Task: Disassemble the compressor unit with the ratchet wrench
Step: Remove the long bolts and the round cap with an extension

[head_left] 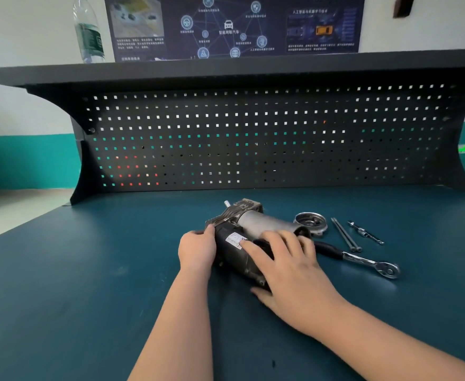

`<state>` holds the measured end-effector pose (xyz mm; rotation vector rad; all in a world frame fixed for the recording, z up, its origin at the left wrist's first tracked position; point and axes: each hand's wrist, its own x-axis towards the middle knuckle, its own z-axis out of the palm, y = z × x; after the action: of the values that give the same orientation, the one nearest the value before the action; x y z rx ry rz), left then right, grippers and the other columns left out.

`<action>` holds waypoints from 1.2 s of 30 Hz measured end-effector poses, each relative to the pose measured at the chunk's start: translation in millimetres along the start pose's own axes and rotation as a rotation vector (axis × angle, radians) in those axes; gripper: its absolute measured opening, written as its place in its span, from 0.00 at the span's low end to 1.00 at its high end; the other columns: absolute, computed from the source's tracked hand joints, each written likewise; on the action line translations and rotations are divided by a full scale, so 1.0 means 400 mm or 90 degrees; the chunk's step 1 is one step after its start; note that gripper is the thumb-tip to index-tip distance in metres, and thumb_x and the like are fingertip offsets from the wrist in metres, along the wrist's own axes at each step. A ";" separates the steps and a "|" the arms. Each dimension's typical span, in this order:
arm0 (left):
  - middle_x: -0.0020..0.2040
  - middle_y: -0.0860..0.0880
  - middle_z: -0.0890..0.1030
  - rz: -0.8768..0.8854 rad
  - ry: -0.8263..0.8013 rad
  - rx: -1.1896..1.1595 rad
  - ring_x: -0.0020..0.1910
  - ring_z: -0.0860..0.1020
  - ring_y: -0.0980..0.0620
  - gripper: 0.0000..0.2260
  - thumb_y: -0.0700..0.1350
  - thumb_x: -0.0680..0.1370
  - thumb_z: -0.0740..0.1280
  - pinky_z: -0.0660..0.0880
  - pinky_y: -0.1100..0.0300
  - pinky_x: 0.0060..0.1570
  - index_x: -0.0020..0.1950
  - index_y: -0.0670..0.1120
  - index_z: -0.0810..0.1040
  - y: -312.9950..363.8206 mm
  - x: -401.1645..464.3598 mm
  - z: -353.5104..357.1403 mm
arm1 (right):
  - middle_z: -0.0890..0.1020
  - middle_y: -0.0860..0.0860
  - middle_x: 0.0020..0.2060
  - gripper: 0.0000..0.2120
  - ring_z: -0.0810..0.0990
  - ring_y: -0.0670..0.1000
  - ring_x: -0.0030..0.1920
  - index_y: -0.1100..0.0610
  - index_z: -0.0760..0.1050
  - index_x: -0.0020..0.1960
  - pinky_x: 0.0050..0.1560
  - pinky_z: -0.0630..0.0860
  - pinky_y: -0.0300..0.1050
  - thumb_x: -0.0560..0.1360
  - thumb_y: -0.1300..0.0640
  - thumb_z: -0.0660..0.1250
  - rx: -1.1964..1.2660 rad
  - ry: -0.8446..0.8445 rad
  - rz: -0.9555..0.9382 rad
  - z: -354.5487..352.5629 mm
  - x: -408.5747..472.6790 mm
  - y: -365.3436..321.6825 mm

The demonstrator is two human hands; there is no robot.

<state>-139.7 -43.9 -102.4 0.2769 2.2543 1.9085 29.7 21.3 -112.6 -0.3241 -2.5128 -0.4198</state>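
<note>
The compressor unit lies on its side on the blue bench top, with a black motor body, a white label and a silver cylinder behind. My left hand grips its left end, fingers curled round the edge. My right hand lies over the black body with fingers spread, thumb under the near end. The ratchet wrench rests on the bench just right of the unit, held by neither hand.
A round metal end cap sits behind the unit's right end. Two long bolts and a short extension bit lie beside it. A black pegboard walls the bench's back; a water bottle stands on the shelf above.
</note>
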 end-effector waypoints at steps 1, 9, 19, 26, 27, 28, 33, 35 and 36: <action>0.37 0.48 0.77 -0.007 -0.005 -0.003 0.42 0.75 0.46 0.13 0.50 0.77 0.63 0.69 0.59 0.40 0.37 0.44 0.74 -0.002 0.003 -0.001 | 0.78 0.56 0.54 0.39 0.79 0.58 0.49 0.49 0.73 0.67 0.46 0.77 0.52 0.57 0.48 0.79 0.003 0.021 0.024 0.006 -0.006 -0.007; 0.53 0.43 0.77 0.032 -0.013 0.087 0.51 0.74 0.43 0.14 0.50 0.79 0.58 0.71 0.55 0.50 0.55 0.39 0.72 0.007 -0.001 0.010 | 0.77 0.55 0.41 0.39 0.78 0.54 0.37 0.53 0.74 0.66 0.29 0.77 0.45 0.57 0.49 0.80 0.028 0.022 0.073 0.025 0.021 -0.023; 0.59 0.36 0.75 0.073 0.007 0.154 0.59 0.73 0.36 0.19 0.45 0.81 0.48 0.71 0.48 0.58 0.60 0.35 0.72 0.072 -0.036 -0.005 | 0.77 0.50 0.54 0.37 0.77 0.55 0.56 0.50 0.65 0.71 0.50 0.77 0.49 0.65 0.47 0.73 0.215 0.062 0.074 0.019 0.026 0.019; 0.58 0.38 0.75 0.156 0.162 0.070 0.54 0.72 0.42 0.23 0.50 0.82 0.47 0.65 0.54 0.50 0.59 0.35 0.73 0.165 -0.104 -0.084 | 0.76 0.32 0.48 0.32 0.75 0.36 0.49 0.32 0.64 0.56 0.47 0.71 0.29 0.55 0.40 0.73 0.508 0.136 0.242 -0.054 0.049 -0.005; 0.54 0.40 0.76 0.183 0.190 0.050 0.51 0.71 0.43 0.23 0.51 0.82 0.48 0.63 0.56 0.47 0.56 0.36 0.74 0.176 -0.113 -0.095 | 0.77 0.31 0.46 0.31 0.76 0.34 0.47 0.32 0.66 0.53 0.44 0.71 0.26 0.52 0.38 0.73 0.555 0.146 0.270 -0.065 0.056 -0.005; 0.49 0.43 0.77 0.216 0.209 0.021 0.48 0.71 0.44 0.22 0.52 0.81 0.49 0.63 0.56 0.46 0.50 0.37 0.76 0.185 -0.121 -0.102 | 0.77 0.30 0.45 0.30 0.76 0.34 0.45 0.34 0.69 0.51 0.42 0.71 0.26 0.50 0.38 0.73 0.600 0.158 0.295 -0.075 0.064 0.000; 0.41 0.44 0.83 0.326 0.132 -0.156 0.47 0.79 0.43 0.16 0.48 0.76 0.56 0.75 0.48 0.49 0.40 0.39 0.77 0.205 -0.151 -0.098 | 0.85 0.47 0.39 0.24 0.84 0.46 0.39 0.53 0.80 0.45 0.36 0.77 0.40 0.50 0.49 0.79 0.924 0.151 0.435 -0.097 0.085 0.051; 0.44 0.51 0.82 0.340 0.107 -0.140 0.49 0.79 0.49 0.12 0.45 0.77 0.57 0.75 0.54 0.50 0.42 0.47 0.79 0.199 -0.147 -0.090 | 0.85 0.48 0.38 0.24 0.84 0.47 0.37 0.55 0.80 0.45 0.34 0.75 0.40 0.51 0.50 0.79 0.945 0.122 0.435 -0.096 0.083 0.055; 0.45 0.54 0.82 0.343 0.108 -0.139 0.49 0.79 0.53 0.11 0.44 0.77 0.57 0.74 0.59 0.48 0.44 0.50 0.79 0.193 -0.142 -0.085 | 0.85 0.47 0.37 0.25 0.84 0.46 0.37 0.54 0.80 0.46 0.34 0.75 0.39 0.51 0.49 0.79 0.941 0.115 0.430 -0.095 0.082 0.055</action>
<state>-91.0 -78.2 -19.8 0.7829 2.1999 2.5015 28.8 32.4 -59.0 -0.4228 -1.7392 1.4876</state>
